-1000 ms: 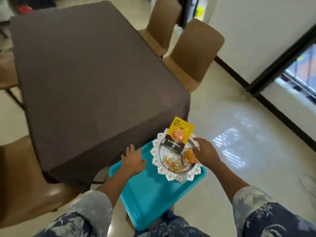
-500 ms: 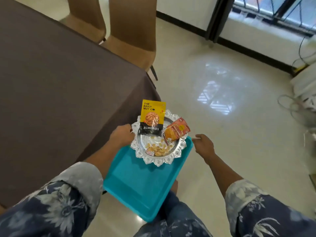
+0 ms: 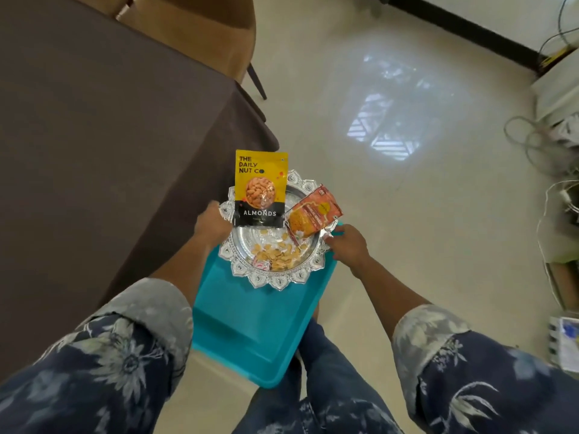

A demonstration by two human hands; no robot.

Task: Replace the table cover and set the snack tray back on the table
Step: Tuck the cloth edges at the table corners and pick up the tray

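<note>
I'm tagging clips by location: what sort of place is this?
Most likely a home dining room: a table under a brown cover, tan dining chairs pushed in, and a silver snack plate on a teal tray.

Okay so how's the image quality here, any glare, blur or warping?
Head view: window light glares off the floor; the silver tray glints; the almond packet print is sharp; the sleeves at the bottom look soft and stretched by the wide-angle lens.
</note>
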